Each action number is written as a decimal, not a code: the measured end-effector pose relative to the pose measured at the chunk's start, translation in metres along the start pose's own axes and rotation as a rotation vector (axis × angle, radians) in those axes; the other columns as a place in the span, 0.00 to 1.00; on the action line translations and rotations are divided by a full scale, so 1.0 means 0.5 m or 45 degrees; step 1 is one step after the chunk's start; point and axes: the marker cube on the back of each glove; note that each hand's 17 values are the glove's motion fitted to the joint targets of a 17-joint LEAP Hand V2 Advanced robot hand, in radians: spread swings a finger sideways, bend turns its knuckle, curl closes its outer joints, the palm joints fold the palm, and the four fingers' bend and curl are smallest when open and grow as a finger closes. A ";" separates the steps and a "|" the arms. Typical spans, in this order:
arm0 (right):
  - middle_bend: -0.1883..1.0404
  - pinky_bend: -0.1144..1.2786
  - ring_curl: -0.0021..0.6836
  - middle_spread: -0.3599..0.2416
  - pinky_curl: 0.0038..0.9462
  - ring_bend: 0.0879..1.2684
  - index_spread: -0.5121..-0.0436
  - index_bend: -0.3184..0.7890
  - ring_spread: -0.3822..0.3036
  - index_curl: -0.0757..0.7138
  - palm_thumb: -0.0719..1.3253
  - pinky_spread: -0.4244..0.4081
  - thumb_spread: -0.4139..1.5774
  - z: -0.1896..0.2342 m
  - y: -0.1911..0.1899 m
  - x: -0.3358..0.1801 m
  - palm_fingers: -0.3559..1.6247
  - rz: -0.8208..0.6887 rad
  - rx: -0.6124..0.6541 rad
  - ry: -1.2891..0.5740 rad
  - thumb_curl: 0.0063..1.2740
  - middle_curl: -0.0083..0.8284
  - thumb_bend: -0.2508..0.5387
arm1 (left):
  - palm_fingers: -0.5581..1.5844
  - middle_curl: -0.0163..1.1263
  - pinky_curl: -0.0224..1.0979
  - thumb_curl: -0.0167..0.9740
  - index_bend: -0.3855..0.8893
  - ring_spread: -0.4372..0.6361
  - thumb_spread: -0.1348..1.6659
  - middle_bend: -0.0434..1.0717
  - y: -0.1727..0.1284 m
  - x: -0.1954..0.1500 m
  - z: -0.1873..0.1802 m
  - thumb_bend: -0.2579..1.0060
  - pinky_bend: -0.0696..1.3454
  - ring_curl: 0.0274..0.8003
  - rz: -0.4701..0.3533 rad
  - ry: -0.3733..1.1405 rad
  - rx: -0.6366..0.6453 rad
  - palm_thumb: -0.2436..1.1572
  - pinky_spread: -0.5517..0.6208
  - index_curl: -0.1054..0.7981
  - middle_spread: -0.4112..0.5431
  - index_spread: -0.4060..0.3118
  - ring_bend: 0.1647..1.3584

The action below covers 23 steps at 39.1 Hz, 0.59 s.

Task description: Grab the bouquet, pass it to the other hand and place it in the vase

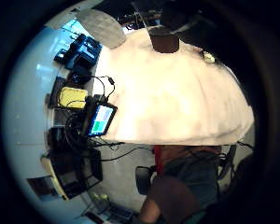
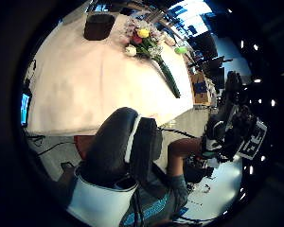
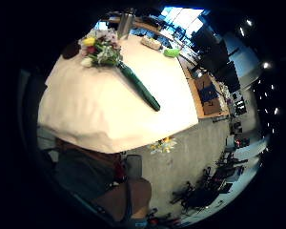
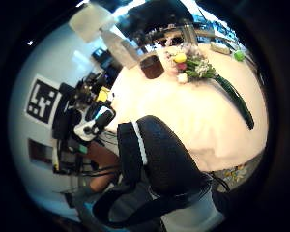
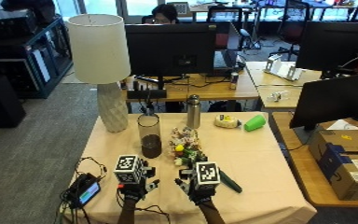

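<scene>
Nothing held yet — left hand [image 5: 133,186] and right hand [image 5: 196,187] both hover over the table [image 5: 259,154] near its front edge, fingers spread and relaxed. Bouquet [image 5: 191,161] lying flat on the cloth just beyond the right hand, blooms toward the vase [image 5: 149,136], green-wrapped stems [image 3: 139,87] trailing toward the right front corner. Vase upright behind the blooms, something dark in its bottom.

Step in hand, by the look of it: the first pick-up. Best taken on the wrapped stems, not the flowers, and low enough on the wrap to leave room for the other hand at the hand-over — then stems-first into the vase.

Part of the stems hidden behind the right hand in the outside view. Fingertips hard to make out there. Contents of the vase unclear.
</scene>
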 end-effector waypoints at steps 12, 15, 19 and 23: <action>0.32 0.38 0.14 0.65 0.20 0.09 0.37 0.44 0.79 0.31 0.22 0.84 0.68 -0.015 0.001 0.010 0.28 0.009 0.015 0.064 0.09 0.19 0.43 | 0.37 0.16 0.21 0.14 0.39 0.72 0.56 0.22 0.006 0.006 -0.013 0.21 0.42 0.18 0.000 0.005 0.010 0.25 0.78 0.20 0.57 0.56 0.28; 0.32 0.38 0.15 0.65 0.21 0.09 0.34 0.44 0.80 0.33 0.23 0.86 0.71 -0.017 -0.006 0.021 0.27 0.012 0.049 0.107 0.10 0.21 0.42 | 0.37 0.18 0.22 0.16 0.39 0.73 0.59 0.23 0.014 0.010 -0.021 0.20 0.42 0.20 -0.004 0.005 -0.004 0.25 0.79 0.22 0.57 0.56 0.29; 0.32 0.38 0.17 0.65 0.23 0.10 0.31 0.43 0.82 0.35 0.23 0.87 0.74 -0.018 -0.010 0.023 0.27 0.005 0.055 0.098 0.11 0.24 0.39 | 0.36 0.20 0.24 0.18 0.40 0.75 0.61 0.23 0.006 0.006 -0.017 0.19 0.43 0.21 0.002 0.000 0.014 0.25 0.81 0.24 0.58 0.56 0.30; 0.31 0.38 0.19 0.65 0.24 0.10 0.30 0.43 0.83 0.37 0.23 0.88 0.76 -0.007 -0.007 0.034 0.27 0.033 -0.022 0.035 0.12 0.26 0.36 | 0.36 0.21 0.25 0.20 0.40 0.76 0.63 0.23 0.007 0.006 -0.019 0.19 0.43 0.22 0.004 0.004 0.006 0.25 0.81 0.26 0.58 0.56 0.31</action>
